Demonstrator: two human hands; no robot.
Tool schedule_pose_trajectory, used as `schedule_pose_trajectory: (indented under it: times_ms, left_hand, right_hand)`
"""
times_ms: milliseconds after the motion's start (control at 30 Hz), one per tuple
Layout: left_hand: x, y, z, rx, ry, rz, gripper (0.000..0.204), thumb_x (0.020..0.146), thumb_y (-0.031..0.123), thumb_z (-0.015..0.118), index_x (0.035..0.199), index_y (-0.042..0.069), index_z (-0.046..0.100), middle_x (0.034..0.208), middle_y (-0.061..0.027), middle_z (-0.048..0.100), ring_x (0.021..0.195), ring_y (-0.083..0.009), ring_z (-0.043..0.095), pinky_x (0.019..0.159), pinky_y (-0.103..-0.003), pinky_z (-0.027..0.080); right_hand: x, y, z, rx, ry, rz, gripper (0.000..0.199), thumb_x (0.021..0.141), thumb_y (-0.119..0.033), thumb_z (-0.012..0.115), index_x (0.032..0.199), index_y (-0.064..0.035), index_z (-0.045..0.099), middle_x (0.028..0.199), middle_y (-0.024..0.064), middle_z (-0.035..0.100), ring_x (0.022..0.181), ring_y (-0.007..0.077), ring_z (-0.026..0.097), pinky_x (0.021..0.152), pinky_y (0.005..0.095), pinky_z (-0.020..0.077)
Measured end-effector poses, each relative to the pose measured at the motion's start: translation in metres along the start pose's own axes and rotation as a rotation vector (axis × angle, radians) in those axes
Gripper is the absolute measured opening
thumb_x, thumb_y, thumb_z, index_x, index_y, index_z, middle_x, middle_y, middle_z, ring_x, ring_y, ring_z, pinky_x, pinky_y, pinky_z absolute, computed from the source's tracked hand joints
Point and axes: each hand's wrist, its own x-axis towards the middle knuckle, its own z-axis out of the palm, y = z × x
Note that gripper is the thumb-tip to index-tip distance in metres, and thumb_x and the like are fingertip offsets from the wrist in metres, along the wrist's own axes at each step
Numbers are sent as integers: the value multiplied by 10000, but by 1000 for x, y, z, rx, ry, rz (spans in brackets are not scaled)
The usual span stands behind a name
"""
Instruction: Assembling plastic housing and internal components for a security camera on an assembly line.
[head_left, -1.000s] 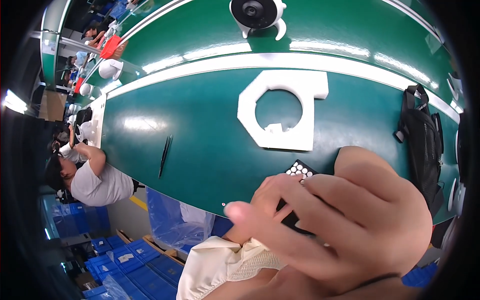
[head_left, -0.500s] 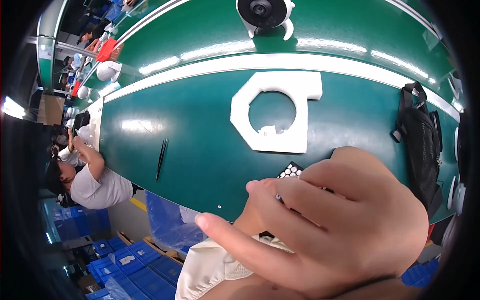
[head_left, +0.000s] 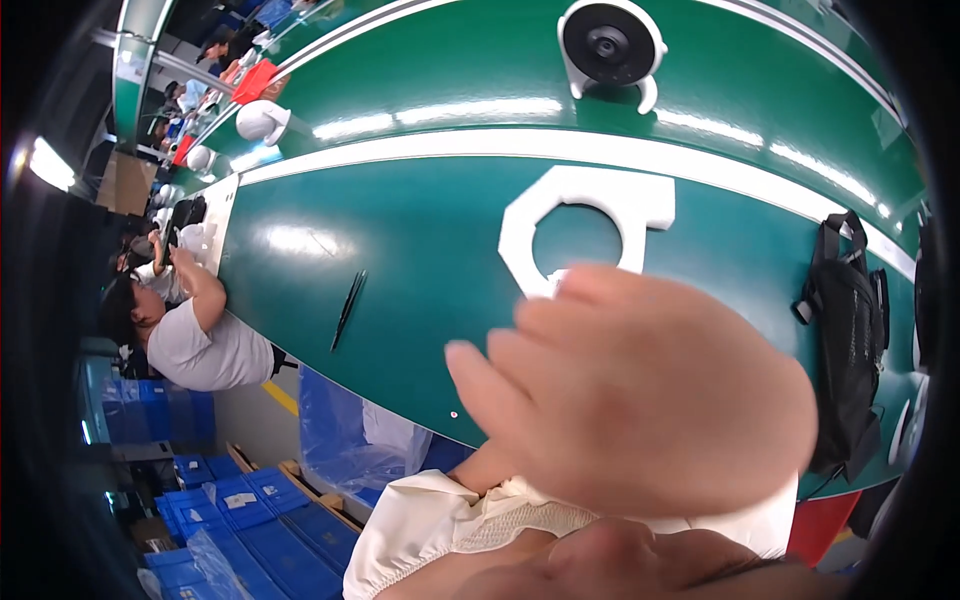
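My right hand (head_left: 640,390), back upward and smeared by motion, reaches leftward over the near part of the green table (head_left: 440,300). Its blur leaves the finger pose unclear, and I cannot make out anything held. Beneath it, my left forearm (head_left: 487,467) emerges from a cream sleeve (head_left: 425,520); the left hand itself is hidden. Beyond the right fingertips lies a white foam piece (head_left: 525,215) with a round hole, its near edge covered by the hand. Left of my hands are black tweezers (head_left: 348,310) and a tiny pale round piece (head_left: 454,414).
A black bag (head_left: 845,330) lies at the table's right side. Behind a white rail stands a white device with a round black face (head_left: 606,45). Blue boxes (head_left: 275,525) are stacked at lower left. Another person (head_left: 205,345) sits at the table's left end.
The view has shifted, so the table appears lower and further right. My right hand has moved farther over the table, hiding the black piece with white round parts seen earlier.
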Motion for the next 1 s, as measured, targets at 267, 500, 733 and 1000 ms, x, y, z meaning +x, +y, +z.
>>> schedule_pose_trajectory:
  times_ms: [267, 500, 733, 1000]
  left_hand:
    - [10, 17, -3, -91, -8, -53, 371, 764, 155, 629, 1085, 21, 503, 1052, -88, 565, 937, -293, 517, 803, -357, 420]
    - [11, 18, -5, -50, -13, -47, 365, 759, 157, 633, 1073, 21, 505, 1056, -86, 565, 933, -293, 518, 814, -359, 412]
    - [6, 19, -11, -62, -6, -37, 356, 750, 136, 632, 1055, 10, 496, 1099, -93, 561, 953, -302, 519, 838, -369, 402]
    - [10, 23, -9, -57, -22, -29, 363, 725, 93, 647, 1040, -9, 500, 1118, -111, 555, 966, -311, 523, 850, -371, 400]
  right_hand:
    - [89, 85, 135, 153, -116, -6, 227, 778, -156, 555, 664, 38, 583, 651, 207, 588, 653, 360, 599, 574, 409, 490]
    - [85, 78, 203, 47, -286, -6, 117, 702, -65, 518, 739, 14, 596, 730, 187, 620, 690, 323, 627, 578, 409, 503]
    - [93, 69, 208, 22, -408, -53, 120, 695, -65, 548, 748, 31, 596, 729, 172, 622, 691, 317, 626, 565, 387, 501]
    - [85, 75, 202, 49, -395, -19, 149, 719, -112, 557, 757, 12, 629, 759, 182, 627, 747, 323, 624, 602, 404, 506]
